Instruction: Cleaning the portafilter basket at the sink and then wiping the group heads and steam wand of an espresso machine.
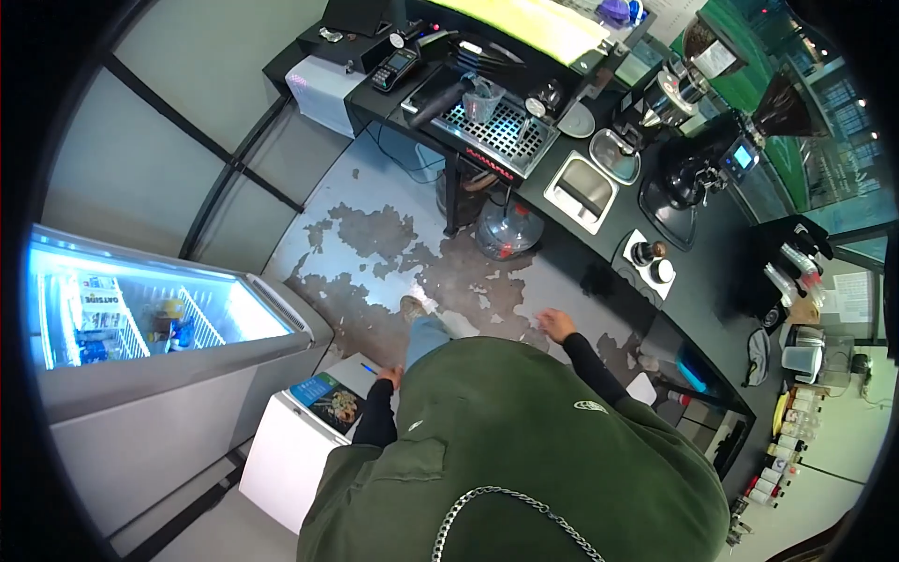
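My left hand [393,376] hangs low beside the white chest freezer [281,449], near a blue pen and a picture of food on its lid; whether it touches the lid I cannot tell. Nothing shows in my right hand [557,324], which is held out over the worn floor [463,274] with its fingers apart. Ahead of me stands the espresso machine's drip tray [509,133], with a clear measuring cup [483,100] on it. A steel container [581,191] is set in the black counter to the right of it.
A lit display fridge [168,316] stands on my left. Under the counter sits a large clear water bottle [508,230]. Coffee grinders [692,165] and a tamper on a white mat [646,263] are on the counter to the right, with several syrup bottles [779,449] beyond.
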Action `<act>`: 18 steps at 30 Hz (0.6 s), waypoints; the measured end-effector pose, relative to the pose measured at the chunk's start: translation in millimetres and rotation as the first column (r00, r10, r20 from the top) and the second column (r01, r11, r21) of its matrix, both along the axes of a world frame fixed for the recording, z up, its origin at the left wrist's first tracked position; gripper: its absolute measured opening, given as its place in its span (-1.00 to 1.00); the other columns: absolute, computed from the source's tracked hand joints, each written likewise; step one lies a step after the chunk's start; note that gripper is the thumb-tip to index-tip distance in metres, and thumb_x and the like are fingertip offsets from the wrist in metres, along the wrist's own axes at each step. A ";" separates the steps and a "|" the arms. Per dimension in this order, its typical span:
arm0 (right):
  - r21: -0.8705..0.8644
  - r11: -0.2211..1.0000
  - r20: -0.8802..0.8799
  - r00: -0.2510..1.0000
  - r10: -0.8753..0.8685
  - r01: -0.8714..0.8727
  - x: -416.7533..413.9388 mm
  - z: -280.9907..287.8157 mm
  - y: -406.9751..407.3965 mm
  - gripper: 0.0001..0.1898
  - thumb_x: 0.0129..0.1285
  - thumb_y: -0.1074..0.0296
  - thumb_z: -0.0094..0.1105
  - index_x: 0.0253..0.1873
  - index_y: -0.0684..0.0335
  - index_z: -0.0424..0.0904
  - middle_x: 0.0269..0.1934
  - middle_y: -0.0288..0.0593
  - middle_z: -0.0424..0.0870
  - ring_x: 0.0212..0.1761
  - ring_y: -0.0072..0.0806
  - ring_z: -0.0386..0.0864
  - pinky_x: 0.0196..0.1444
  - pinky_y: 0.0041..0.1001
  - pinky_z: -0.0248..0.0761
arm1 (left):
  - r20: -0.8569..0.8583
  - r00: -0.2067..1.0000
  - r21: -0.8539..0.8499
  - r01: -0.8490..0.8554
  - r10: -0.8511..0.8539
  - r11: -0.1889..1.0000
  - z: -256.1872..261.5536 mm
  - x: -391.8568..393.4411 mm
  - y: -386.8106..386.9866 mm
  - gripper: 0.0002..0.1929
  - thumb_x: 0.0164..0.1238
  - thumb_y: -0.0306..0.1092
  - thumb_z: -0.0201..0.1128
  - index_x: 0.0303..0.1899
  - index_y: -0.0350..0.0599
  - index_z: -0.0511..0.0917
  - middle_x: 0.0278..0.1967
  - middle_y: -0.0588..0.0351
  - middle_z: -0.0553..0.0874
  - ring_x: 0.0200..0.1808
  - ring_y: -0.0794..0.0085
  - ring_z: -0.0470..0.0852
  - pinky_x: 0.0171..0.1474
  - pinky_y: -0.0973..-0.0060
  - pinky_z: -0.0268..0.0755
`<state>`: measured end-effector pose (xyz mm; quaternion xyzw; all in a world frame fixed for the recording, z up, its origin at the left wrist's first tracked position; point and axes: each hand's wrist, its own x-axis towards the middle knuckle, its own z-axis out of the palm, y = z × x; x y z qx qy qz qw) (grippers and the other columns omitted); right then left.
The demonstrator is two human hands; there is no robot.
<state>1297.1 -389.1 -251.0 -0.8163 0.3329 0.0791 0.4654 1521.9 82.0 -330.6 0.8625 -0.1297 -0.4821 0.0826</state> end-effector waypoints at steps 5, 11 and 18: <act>0.037 0.970 -0.533 0.826 -0.183 0.238 -156.5 -61.9 -14.8 -0.66 0.39 0.14 0.03 -0.32 0.27 0.65 -0.54 -0.19 0.66 -0.63 -0.49 0.60 -0.65 -0.43 0.48 | -0.042 0.971 0.138 0.240 -0.236 0.961 -18.9 -59.5 24.0 -0.35 0.46 0.22 -0.12 -0.10 -0.24 0.71 0.02 -0.29 0.67 0.15 -0.02 0.62 0.24 0.12 0.41; 0.127 0.952 -0.551 0.817 -0.166 0.279 -179.4 -7.3 16.8 -0.68 0.38 0.11 0.03 -0.17 0.24 0.67 -0.47 -0.24 0.72 -0.57 -0.53 0.65 -0.59 -0.45 0.53 | 0.027 1.000 0.046 0.013 -0.014 0.999 9.5 -78.2 20.0 -0.36 0.41 0.23 -0.07 -0.08 -0.21 0.71 -0.01 -0.27 0.68 0.12 -0.08 0.61 0.22 0.11 0.41; 0.217 0.933 -0.390 0.902 -0.186 0.287 -136.0 -42.0 14.9 -0.73 0.38 0.15 0.08 -0.04 0.20 0.62 -0.37 -0.25 0.73 -0.50 -0.58 0.65 -0.51 -0.46 0.55 | 0.160 0.986 -0.125 -0.018 0.038 0.992 32.7 -14.1 -38.8 -0.40 0.41 0.19 -0.02 0.04 -0.19 0.65 0.01 -0.26 0.68 0.15 -0.07 0.60 0.22 0.10 0.40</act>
